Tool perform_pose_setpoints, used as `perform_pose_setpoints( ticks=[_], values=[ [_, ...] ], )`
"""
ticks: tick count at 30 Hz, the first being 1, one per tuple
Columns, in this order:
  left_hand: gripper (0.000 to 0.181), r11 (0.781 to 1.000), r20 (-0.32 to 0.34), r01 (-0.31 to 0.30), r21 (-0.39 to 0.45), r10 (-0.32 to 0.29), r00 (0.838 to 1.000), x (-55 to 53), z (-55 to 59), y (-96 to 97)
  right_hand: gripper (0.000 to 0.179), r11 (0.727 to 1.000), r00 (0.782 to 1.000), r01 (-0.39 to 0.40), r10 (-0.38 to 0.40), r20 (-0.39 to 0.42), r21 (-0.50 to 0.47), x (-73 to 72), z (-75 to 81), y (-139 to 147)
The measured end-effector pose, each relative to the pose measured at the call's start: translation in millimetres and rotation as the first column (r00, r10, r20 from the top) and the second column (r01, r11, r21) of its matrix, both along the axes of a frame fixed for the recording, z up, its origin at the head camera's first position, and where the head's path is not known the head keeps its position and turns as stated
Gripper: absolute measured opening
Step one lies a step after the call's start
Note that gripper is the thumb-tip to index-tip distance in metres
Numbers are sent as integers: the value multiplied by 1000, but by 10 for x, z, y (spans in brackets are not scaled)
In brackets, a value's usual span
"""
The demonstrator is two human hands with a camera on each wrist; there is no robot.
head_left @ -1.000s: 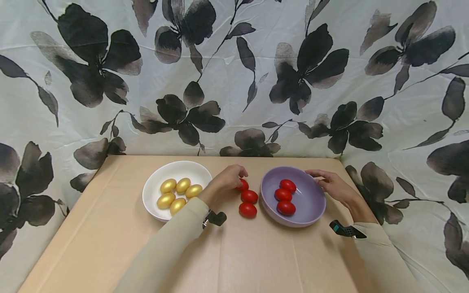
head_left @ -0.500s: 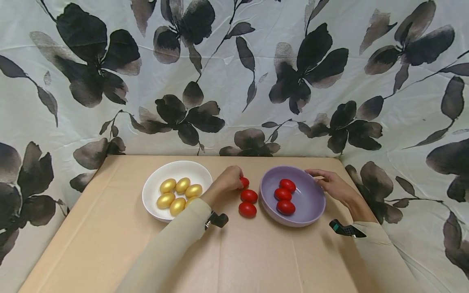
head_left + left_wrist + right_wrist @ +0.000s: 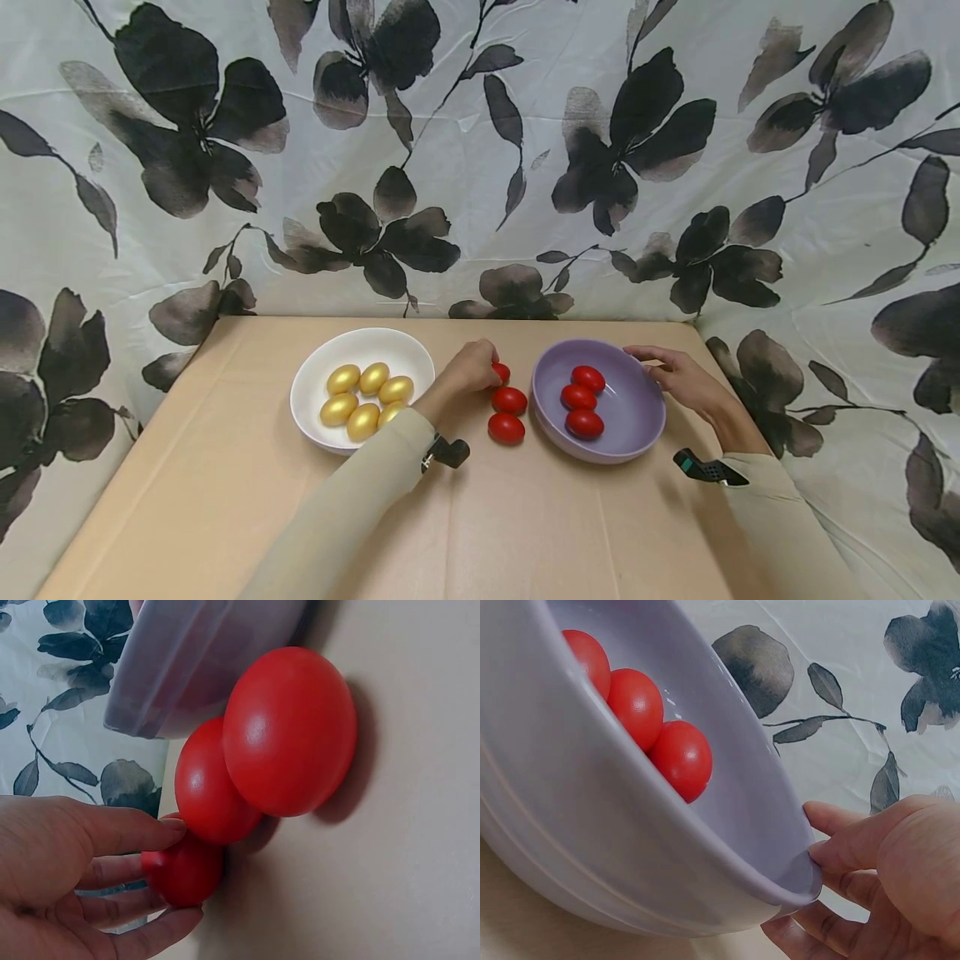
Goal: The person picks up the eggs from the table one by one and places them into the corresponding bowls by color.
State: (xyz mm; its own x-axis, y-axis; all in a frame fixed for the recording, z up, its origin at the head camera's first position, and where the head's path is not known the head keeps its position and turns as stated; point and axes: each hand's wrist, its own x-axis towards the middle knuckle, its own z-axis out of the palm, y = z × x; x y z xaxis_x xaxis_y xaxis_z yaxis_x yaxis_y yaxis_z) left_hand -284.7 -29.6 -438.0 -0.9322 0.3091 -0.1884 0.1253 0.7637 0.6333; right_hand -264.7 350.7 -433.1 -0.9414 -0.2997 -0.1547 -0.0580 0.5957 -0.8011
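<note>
In the head view my left hand [image 3: 467,371] pinches the farthest of three red eggs, which stand in a row on the table. The left wrist view shows the thumb on one side of this red egg [image 3: 184,871] and the fingers round the other. Nearer to me are the middle egg [image 3: 509,400] and the front egg [image 3: 506,429]. My right hand [image 3: 681,379] holds the right rim of a purple bowl [image 3: 637,417]; in the right wrist view its thumb lies at the rim with fingers below. Three red eggs [image 3: 682,761] lie in a line inside the bowl.
A white bowl [image 3: 307,400] with several golden eggs [image 3: 373,378] stands at the left, partly behind my left forearm. The light wooden table [image 3: 525,525] ends at a floral cloth [image 3: 510,275] hanging behind it.
My left fingers have come down from above the farthest red egg to grip its side, and this egg has shifted slightly. The right hand and both bowls have stayed put.
</note>
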Motion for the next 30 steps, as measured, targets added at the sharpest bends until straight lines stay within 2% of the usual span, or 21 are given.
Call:
perform_pose_setpoints(
  ticks=[14, 22, 30],
  values=[
    [31, 994, 15, -42, 104, 40, 999, 12, 48, 6, 47, 1000, 1000, -6, 6, -13, 5, -55, -2, 14],
    [37, 983, 48, -70, 167, 63, 997, 51, 95, -16, 47, 1000, 1000, -12, 12, -15, 8, -66, -29, 29],
    [31, 976, 1, -51, 212, 52, 999, 78, 151, -50, 46, 1000, 1000, -14, 14, -18, 9, -64, -19, 24]
  ],
)
